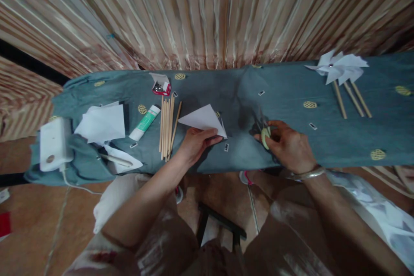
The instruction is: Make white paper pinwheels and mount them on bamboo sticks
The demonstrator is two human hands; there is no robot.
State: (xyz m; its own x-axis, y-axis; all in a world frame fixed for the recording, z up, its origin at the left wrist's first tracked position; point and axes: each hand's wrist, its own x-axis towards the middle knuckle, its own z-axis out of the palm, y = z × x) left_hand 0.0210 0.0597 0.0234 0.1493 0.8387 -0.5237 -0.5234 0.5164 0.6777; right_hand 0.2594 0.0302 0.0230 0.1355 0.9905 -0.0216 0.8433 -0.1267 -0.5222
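Right of the wooden sticks (167,127), your left hand (199,143) clamps the folded paper (202,117) between its fingers over the table (284,86); slack pressure could unfold it. Farther right, your right hand's (293,146) fingers clasp the scissors (265,139); careless leftward swings could nick the paper.

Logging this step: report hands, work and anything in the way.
Left hand holding white paper triangle. Right hand gripping metal scissors with yellow-green handles, apart from paper. Slim pale wooden sticks close beside left hand.
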